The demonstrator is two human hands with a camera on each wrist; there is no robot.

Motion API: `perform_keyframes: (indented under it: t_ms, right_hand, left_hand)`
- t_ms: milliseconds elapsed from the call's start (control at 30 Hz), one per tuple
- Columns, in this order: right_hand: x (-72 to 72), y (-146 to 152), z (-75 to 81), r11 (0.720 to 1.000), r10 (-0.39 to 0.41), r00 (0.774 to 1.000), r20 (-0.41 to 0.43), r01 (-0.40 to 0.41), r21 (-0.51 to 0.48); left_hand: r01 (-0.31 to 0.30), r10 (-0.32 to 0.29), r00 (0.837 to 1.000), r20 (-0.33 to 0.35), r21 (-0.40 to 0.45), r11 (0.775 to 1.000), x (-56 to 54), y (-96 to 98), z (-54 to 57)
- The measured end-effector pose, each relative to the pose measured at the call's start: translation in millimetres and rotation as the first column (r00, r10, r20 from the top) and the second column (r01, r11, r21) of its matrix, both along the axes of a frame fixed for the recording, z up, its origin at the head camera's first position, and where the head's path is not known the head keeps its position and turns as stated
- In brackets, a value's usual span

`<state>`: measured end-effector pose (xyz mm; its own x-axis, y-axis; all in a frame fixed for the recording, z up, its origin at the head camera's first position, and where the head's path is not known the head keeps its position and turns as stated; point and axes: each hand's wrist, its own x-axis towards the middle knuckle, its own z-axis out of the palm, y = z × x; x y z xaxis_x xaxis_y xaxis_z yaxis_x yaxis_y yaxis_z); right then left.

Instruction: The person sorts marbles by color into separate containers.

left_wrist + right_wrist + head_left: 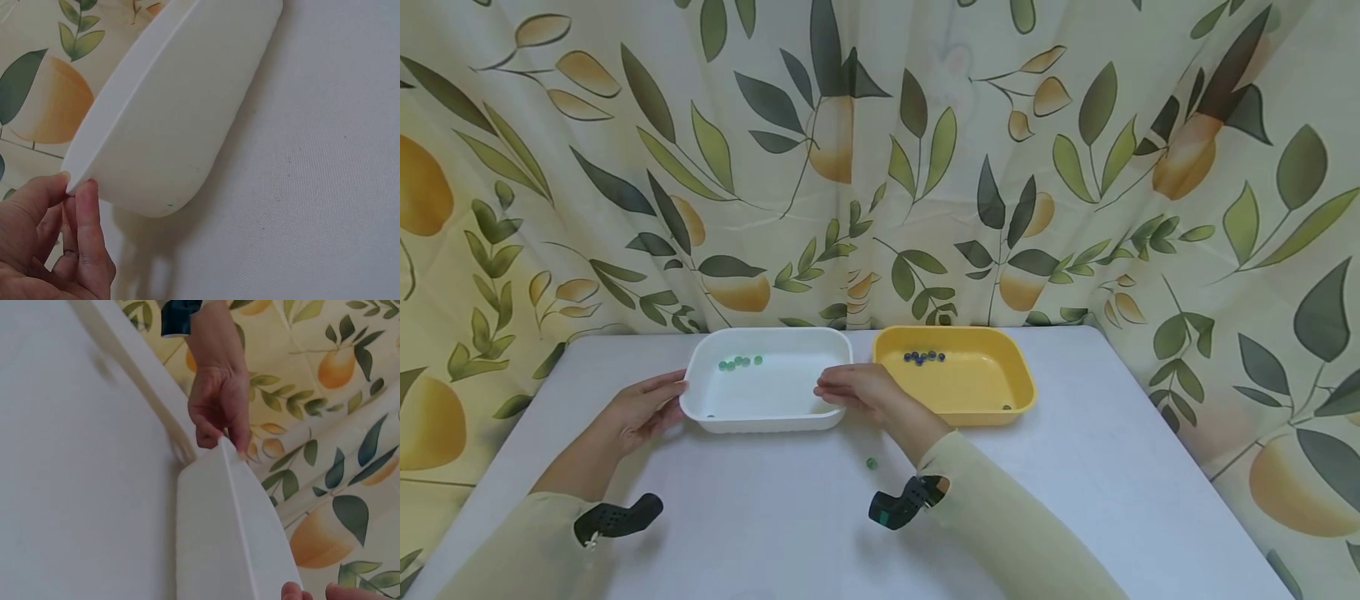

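Note:
A shallow white tray [767, 427] has several green marbles [738, 361] near its back left and another small marble at its front left. At the tray's left end, my left hand [643, 408] pinches the rim between thumb and fingers, plain in the left wrist view. My right hand [883, 398] reaches over the right end with its fingers extended past the rim. In the right wrist view only its fingertips [292, 590] show, with a gap between them and nothing seen there. One green marble [871, 463] lies on the table below the right hand.
A yellow tray [958, 418] stands just right of the white one, partly behind my right wrist. Several dark blue marbles [920, 359] sit in its back left, and a single marble [1007, 407] at its front right. A patterned curtain [925, 208] hangs behind the white table [760, 533].

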<state>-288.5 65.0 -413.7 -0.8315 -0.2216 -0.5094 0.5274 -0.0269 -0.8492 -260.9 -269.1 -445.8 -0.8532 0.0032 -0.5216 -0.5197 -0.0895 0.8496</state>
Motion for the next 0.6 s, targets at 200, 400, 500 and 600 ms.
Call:
perform_keyframes:
  t_ms: [200, 400, 500, 600]
  right_hand:
    - [7.9, 13.2, -1.1, 1.000, 0.014, 1.000, 0.001, -0.014, -0.002]
    - [18.0, 27.5, -2.5, 0.999, 0.042, 0.999, -0.021, -0.041, 0.021]
    - [23.2, 35.1, -3.5, 0.997, 0.067, 0.997, -0.031, -0.066, 0.028]
    - [28.6, 42.6, -3.6, 0.996, 0.086, 0.996, -0.040, -0.084, 0.033]
  left_hand:
    - [0.001, -0.001, 1.000, 0.000, -0.004, 1.000, 0.6, 1.0, 1.2]
    - [-0.004, 0.004, 1.000, 0.011, -0.016, 1.000, 0.7, 1.1, 1.6]
    - [-0.007, 0.007, 1.000, 0.012, -0.013, 1.000, 0.5, 1.3, 1.4]
    - [-0.009, 0.009, 1.000, 0.012, -0.013, 1.000, 0.1, 1.5, 1.1]
